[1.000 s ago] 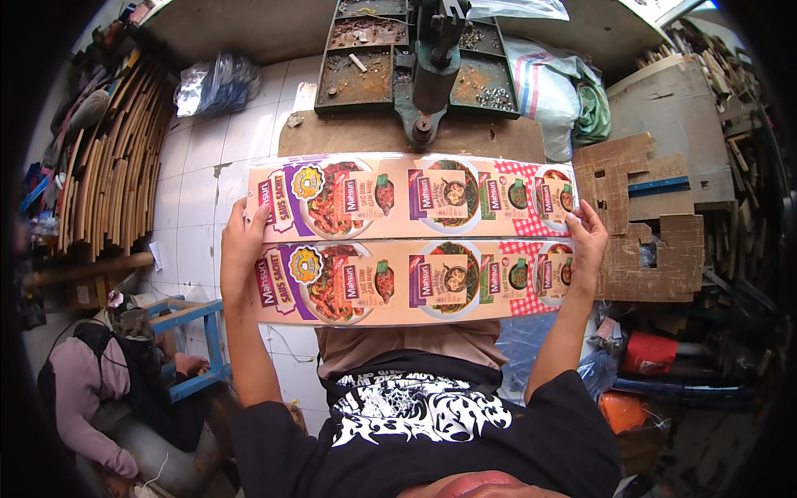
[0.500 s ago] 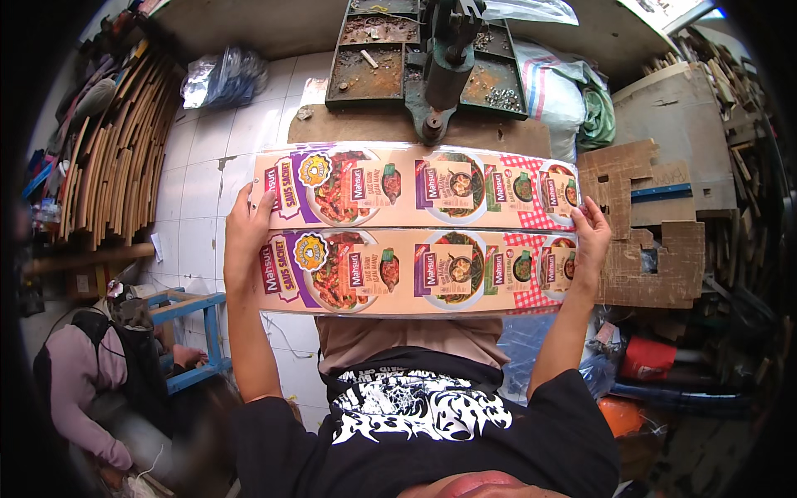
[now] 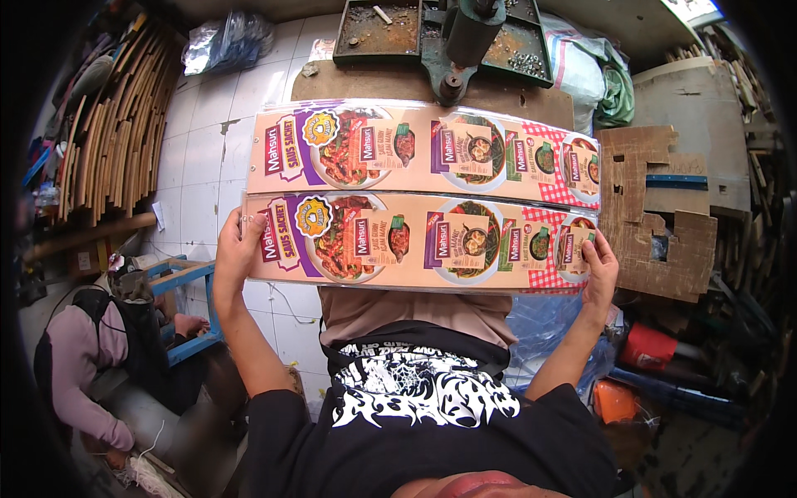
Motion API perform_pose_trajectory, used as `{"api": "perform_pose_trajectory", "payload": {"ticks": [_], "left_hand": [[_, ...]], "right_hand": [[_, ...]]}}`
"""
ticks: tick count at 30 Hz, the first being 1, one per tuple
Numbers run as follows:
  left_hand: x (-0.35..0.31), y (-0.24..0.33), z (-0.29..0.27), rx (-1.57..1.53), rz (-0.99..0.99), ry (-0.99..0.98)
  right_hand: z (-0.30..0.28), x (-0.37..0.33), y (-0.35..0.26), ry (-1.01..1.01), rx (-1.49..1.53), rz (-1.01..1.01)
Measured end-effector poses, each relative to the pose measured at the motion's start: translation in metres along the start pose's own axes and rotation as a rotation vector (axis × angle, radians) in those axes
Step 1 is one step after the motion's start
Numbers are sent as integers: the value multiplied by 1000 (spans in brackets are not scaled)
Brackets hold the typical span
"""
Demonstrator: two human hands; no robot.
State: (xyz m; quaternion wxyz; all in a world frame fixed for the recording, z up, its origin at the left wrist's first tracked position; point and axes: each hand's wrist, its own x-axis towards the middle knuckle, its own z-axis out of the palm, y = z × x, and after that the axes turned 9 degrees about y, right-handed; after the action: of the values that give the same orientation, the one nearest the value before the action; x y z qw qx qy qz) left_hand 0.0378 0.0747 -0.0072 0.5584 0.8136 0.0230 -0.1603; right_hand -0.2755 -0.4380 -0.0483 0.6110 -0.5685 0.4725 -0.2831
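"Changed?"
"I saw left fingers [image 3: 255, 227] and right fingers [image 3: 590, 251] gripping the ends of the lower panel [image 3: 415, 242]; half a second earlier they were on the upper panel [image 3: 419, 153]."
"Panels were where?"
"Side by side, between press [image 3: 471, 35] and black shirt [image 3: 448, 452]."

At lower centre, a black short-sleeved T-shirt [image 3: 398, 451] with jagged white graphics [image 3: 427, 405] across its front; beige legwear [image 3: 415, 309].

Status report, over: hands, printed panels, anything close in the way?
Left hand gripping nearer printed panel at left end. Right hand gripping its right end. Farther printed panel directly beyond; green press just past that, contact unclear.
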Motion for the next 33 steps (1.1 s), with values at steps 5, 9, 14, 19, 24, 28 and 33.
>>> {"api": "perform_pose_trajectory", "payload": {"ticks": [5, 9, 14, 19, 24, 28, 33], "left_hand": [[-9, 7, 2, 7, -1, 8], [-16, 4, -3, 79, -38, 54], [-15, 7, -1, 41, -20, 73], [-8, 13, -1, 65, -39, 57], [-16, 7, -5, 137, -73, 51], [-15, 10, -4, 167, -28, 55], [-16, 27, -1, 102, 13, 26]], "right_hand": [[-7, -3, -4, -3, 2, 73], [-4, 2, -8, 7, 8, 81], [3, 10, -14, -4, 25, 69], [3, 17, -13, -25, 5, 72], [-2, 14, -15, -16, -15, 123], [-5, 14, -15, -21, -30, 136], [1, 16, -14, -13, -40, 60]]}}
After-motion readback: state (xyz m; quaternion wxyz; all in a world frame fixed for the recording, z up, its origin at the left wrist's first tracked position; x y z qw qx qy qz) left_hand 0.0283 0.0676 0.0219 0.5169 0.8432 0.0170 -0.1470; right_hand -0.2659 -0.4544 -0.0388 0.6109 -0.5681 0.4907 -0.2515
